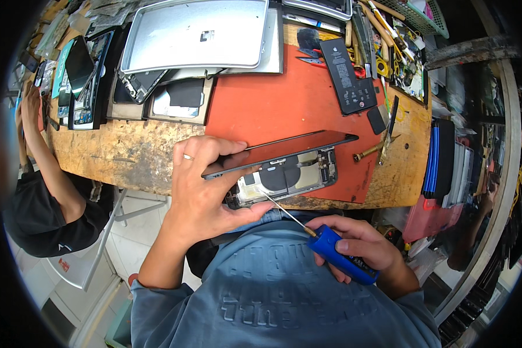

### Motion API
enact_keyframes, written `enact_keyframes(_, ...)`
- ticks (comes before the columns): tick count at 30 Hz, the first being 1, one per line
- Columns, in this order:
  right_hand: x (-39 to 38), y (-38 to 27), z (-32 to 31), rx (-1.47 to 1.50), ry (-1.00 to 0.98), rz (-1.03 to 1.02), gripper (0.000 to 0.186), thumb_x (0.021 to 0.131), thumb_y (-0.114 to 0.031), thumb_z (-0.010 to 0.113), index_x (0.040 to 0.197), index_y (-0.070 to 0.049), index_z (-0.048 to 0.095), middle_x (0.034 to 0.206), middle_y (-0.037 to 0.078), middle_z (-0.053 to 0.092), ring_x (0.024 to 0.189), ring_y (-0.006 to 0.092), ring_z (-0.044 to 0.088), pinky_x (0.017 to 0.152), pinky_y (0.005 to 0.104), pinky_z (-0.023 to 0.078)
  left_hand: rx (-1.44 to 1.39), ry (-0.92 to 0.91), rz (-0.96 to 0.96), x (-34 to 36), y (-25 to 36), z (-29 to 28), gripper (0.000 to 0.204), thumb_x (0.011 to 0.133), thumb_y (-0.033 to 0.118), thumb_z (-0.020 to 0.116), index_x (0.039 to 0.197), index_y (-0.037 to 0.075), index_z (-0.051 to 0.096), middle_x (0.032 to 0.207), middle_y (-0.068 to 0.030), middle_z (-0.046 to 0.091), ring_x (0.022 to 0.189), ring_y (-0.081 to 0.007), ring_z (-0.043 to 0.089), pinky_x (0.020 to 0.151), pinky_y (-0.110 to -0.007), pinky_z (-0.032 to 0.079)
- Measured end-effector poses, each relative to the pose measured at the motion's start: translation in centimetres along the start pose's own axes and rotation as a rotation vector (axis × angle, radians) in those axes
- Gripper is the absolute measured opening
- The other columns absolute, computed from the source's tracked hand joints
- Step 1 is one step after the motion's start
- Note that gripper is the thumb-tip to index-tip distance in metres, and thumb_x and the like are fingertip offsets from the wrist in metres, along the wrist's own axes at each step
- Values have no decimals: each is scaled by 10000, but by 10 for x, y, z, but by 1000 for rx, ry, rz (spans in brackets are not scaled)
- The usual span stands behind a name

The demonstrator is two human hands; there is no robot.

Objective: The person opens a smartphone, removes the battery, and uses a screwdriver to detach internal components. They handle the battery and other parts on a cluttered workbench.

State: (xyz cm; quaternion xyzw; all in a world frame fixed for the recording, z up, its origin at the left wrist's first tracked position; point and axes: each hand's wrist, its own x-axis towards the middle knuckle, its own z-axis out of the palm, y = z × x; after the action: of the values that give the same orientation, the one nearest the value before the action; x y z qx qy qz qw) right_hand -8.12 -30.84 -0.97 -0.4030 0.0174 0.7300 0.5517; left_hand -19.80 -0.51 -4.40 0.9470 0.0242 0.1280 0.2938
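Observation:
My left hand grips an opened smartphone, thumb at the near edge of its housing and fingers on its dark screen panel. The panel is tilted up over the housing, whose inner parts show from the near side. In my right hand is a blue handheld electric tool with a long thin metal shaft. Its tip reaches the housing's near edge, close to my left thumb; whether it touches cannot be made out. Past the phone, a black phone battery lies on the orange-red mat.
A silver metal tray rests on stacked phone parts at the back. Pliers, tools and a brass-coloured screw-like piece lie to the right. At the left a co-worker's arm reaches onto the wooden bench. A metal rail stands far right.

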Motion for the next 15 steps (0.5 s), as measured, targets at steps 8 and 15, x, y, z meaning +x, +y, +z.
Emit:
enact_keyframes(8,3,8,-2,-23,-5,-25,602,1111,-272,541,1627,-35,341,1123,162,682,703,129,680,600,261,566,10,14,4,0,1,2,546,538,374,961,948,46,810,1206,-70,671,1102,-274,599,950,-445,378)
enact_keyframes(15,6,9,-3,-23,-21,-47,616,1113,-287,547,1633,-36,332,1119,154,669,707,129,676,601,262,567,13,4,5,0,0,1,559,539,383,967,961,50,812,1208,-70,673,1110,-273,598,956,-445,374)
